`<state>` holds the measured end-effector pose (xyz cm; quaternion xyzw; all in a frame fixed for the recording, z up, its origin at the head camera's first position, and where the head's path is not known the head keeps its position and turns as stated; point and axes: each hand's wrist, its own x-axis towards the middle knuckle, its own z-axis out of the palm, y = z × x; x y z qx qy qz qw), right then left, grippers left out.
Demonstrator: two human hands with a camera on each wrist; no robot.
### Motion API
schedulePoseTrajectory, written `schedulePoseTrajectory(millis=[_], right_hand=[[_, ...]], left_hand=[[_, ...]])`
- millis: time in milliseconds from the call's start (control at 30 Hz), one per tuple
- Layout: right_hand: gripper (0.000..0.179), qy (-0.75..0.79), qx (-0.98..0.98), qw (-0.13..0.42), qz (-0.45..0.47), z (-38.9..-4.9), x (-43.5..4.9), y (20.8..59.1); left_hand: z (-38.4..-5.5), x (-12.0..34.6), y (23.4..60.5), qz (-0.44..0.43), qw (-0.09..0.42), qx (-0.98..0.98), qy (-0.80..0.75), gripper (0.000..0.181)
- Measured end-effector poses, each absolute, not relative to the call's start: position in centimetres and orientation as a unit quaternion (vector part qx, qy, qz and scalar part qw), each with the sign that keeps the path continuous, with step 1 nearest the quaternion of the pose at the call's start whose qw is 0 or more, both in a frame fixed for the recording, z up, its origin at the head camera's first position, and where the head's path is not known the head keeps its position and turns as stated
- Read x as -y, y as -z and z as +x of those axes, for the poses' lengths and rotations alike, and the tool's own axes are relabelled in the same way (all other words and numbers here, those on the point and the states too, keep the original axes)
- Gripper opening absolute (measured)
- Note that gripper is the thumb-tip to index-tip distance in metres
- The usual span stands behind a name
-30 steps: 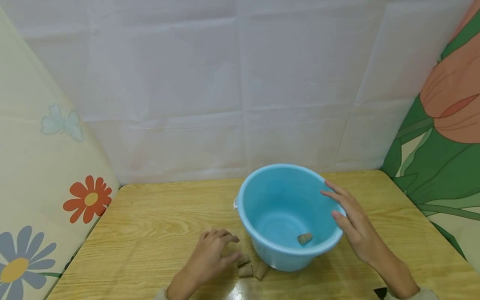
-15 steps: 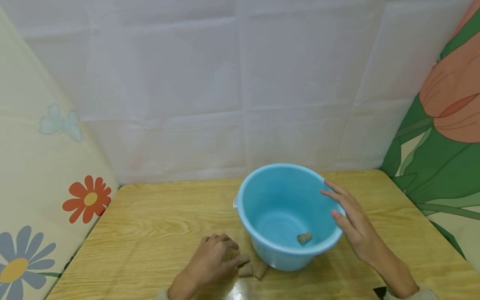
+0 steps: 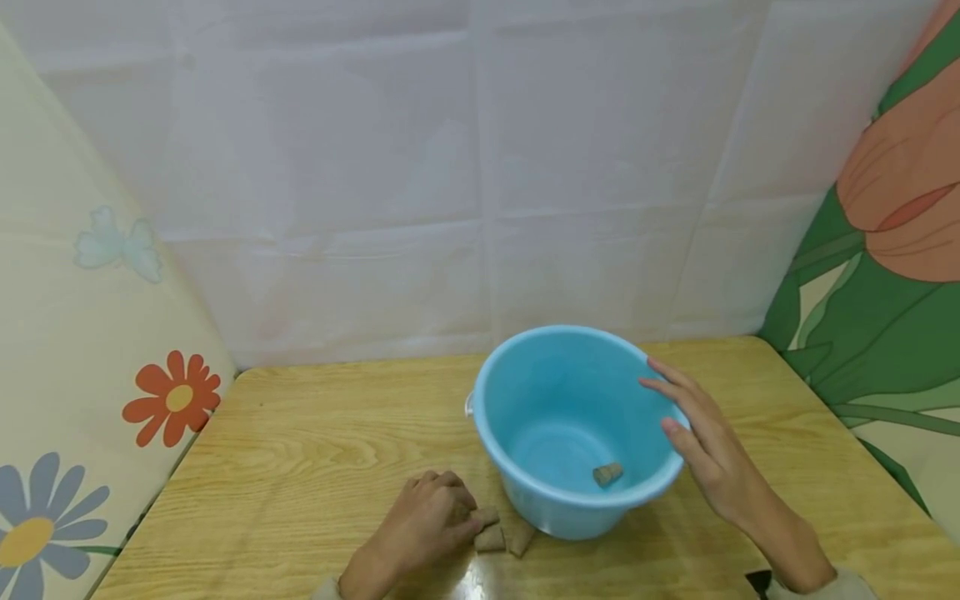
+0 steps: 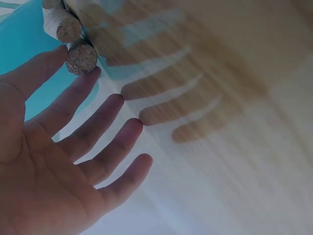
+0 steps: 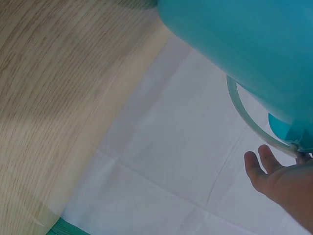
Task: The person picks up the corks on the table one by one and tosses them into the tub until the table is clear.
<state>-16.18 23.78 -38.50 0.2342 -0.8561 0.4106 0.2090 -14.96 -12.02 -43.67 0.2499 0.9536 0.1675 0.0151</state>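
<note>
Our left fingers (image 4: 73, 96) pinch a cork (image 4: 81, 59) across its axis, just left of the bucket (image 3: 577, 518) our spread right fingers (image 3: 693, 399) touch.

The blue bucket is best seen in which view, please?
The head view: the blue bucket appears nearly whole, inside included. Left wrist shows part of its wall; right wrist, some outer wall and handle.

Bucket (image 3: 562, 417) on table (image 3: 315, 433), right of middle, short of far edge. Cork (image 3: 607, 475), maybe two, inside, on floor's near-right part. More corks (image 3: 491, 540) on table, before bucket's near-left side. Left hand (image 3: 429, 515) left of these; right hand (image 3: 708, 454) at bucket's right rim. Sheet (image 3: 360, 183) behind far edge.
</note>
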Motion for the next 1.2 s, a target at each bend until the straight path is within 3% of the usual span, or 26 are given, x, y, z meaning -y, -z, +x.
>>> schedulePoseTrajectory(millis=[500, 733, 1200], right_hand=[[0.045, -0.411, 0.855, 0.210, 0.236, -16.2, -23.8, 38.6], [0.044, -0.410, 0.855, 0.211, 0.237, -16.2, -23.8, 38.6], [0.048, -0.409, 0.855, 0.214, 0.238, -16.0, -23.7, 38.3]], left_hand=[[-15.2, 12.0, 43.4, 0.269, -0.019, -0.948, -0.167, 0.037], [-15.3, 12.6, 42.6, 0.272, -0.046, -0.946, -0.168, 0.017], [-15.9, 13.4, 41.1, 0.220, -0.142, -0.943, -0.206, 0.023]])
